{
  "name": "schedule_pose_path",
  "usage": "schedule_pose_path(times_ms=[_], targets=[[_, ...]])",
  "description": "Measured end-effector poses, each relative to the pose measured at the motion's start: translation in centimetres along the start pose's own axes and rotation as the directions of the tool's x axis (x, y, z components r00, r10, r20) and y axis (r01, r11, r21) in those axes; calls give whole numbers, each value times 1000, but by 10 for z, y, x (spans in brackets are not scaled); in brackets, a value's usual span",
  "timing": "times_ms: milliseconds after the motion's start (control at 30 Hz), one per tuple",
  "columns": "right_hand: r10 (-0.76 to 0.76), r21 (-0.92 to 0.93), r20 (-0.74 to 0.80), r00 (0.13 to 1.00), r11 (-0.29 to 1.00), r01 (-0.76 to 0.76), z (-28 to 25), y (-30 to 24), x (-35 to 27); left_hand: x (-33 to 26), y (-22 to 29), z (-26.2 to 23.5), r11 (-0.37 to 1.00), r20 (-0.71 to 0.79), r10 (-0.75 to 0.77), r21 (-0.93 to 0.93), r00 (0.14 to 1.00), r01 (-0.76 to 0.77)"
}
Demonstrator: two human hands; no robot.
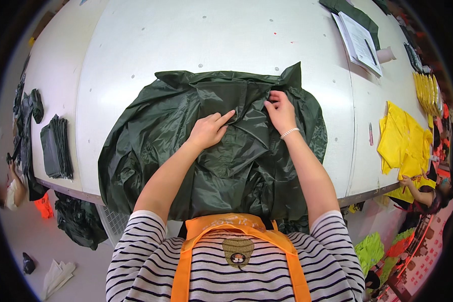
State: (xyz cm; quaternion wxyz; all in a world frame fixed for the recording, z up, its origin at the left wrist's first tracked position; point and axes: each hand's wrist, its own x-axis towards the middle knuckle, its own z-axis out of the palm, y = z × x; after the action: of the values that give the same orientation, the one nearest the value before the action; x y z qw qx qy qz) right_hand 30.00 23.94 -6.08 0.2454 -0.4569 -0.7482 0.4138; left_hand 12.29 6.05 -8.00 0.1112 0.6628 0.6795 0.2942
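Green, glossy cloth [156,136] lies rumpled across the near middle of a white table [146,45], its close side hanging over the edge in front of the person's body. The left hand [208,130] rests palm down on it, forefinger stretched out toward a seam and the other fingers loosely bent, closed on nothing. The right hand [282,111] is beside a flat, squared panel [221,95] in the cloth, thumb and fingertips drawn near each other at a fold; whether they pinch the material, one cannot tell. Around the right wrist sits a pale beaded bracelet [289,133]. The person wears a striped shirt [136,256] and an orange apron [236,221]. On the table to the left is a stack of dark folded pieces [56,148]; to the right, a small slim tool [371,135] lies near a heap of yellow cloth [401,138], which a co-worker's hand [406,182] meets at its lower end. Farther up are papers [351,38] with a black pen [371,53] on top
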Motion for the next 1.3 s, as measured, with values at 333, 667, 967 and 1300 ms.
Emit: schedule_pose_path(times_ms=[333, 667, 967, 1300], targets=[[208, 337, 336, 919, 884, -324, 36, -33, -21, -3, 7, -1, 999, -106, 53, -7, 993, -54], [-215, -395, 543, 812, 788, 472, -15, -42, -115, 7, 4, -3, 996, 127, -75, 58, 989, 68], [-287, -311, 751, 594, 640, 703, -37, -38, -128, 3, 10, 5, 975, 102, 24, 220, 994, -46], [-238, -70, 796, 557, 877, 475, 1, -2, -106, 3, -12, -3, 836, 464, -199, -379, 863, 397]])
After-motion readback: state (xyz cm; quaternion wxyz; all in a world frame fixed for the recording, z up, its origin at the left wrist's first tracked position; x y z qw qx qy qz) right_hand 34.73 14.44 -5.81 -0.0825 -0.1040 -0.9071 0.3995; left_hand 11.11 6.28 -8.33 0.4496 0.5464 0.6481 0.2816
